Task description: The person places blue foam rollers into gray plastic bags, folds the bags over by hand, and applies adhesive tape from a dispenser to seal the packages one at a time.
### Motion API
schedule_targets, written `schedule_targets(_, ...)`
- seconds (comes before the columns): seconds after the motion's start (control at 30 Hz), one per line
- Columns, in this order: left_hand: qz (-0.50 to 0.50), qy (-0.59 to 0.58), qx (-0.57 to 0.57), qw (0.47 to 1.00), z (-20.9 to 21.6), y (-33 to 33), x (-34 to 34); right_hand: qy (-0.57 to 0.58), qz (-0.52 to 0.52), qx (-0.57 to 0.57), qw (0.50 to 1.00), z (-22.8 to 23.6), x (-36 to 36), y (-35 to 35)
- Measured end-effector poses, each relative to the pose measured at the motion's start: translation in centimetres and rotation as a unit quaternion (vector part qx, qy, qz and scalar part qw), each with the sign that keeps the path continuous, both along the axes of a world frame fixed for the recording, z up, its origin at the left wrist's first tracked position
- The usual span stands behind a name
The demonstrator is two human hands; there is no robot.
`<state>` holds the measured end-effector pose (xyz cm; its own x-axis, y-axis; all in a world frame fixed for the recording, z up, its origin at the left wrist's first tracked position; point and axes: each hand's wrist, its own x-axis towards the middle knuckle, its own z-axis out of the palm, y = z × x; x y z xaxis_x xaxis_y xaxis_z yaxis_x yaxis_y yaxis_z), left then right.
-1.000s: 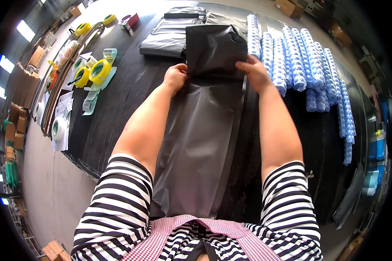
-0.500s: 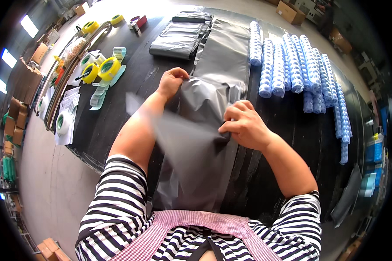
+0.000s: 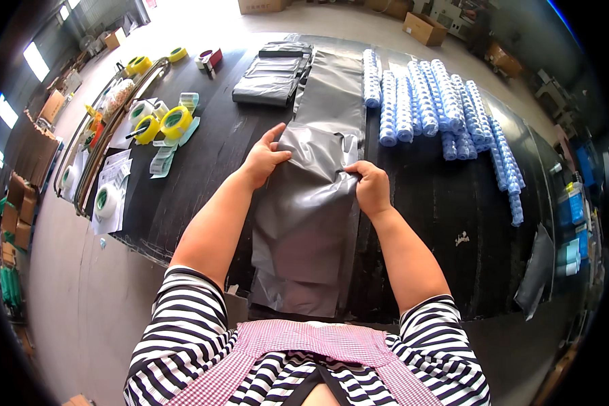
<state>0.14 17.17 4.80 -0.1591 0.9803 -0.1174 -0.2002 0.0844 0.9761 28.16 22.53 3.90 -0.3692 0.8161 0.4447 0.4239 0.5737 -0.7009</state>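
A grey plastic bag [image 3: 304,223], shiny and creased, lies lengthwise in front of me on a stack of the same grey film. My left hand [image 3: 264,162] is at its upper left edge, index finger and thumb apart, the thumb tip touching the film. At the upper right side, my right hand [image 3: 372,188] pinches the bag's edge between thumb and fingers, and the film gathers into folds there. Beyond the bag, more flat grey film [image 3: 331,88] stretches away from me. A folded pile of grey bags [image 3: 267,78] sits to its left.
Several blue-and-white patterned rolls [image 3: 423,95] lie at the far right of the black table [image 3: 426,257]. Yellow tape rolls [image 3: 176,122], labels and papers [image 3: 118,172] occupy the left side. A dark grey sheet [image 3: 534,271] hangs near the right edge. Cardboard boxes [image 3: 424,29] stand on the floor beyond.
The lifted, blurred flap of grey film has come down flat onto the bag. My left hand's fingers have spread from a pinch; my right hand has turned, still gripping the edge.
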Motion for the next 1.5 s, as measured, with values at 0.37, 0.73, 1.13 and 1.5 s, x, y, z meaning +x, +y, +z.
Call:
schedule_targets(0.37, -0.096, -0.170, -0.072, 0.978, -2.5, 2.1, -4.6, 0.376, 0.036, -0.486, 0.788, -1.3, -0.9, 7.5)
schedule_targets(0.73, 0.081, -0.106, -0.057, 0.989, -5.4, 8.6, -2.5, 0.386, 0.042, -0.450, 0.804, -5.3, -6.3, 12.8)
schedule_targets(1.13, -0.008, 0.013, -0.126, 0.992, -3.3, 3.3, -3.9, 0.330, 0.031, -0.486, 0.809, -0.9, -1.5, -1.6)
schedule_targets(1.5, -0.011, -0.019, -0.071, 0.997, -4.5, -25.3, 2.8, 0.243, 0.024, -0.457, 0.855, -2.8, 5.6, -20.5)
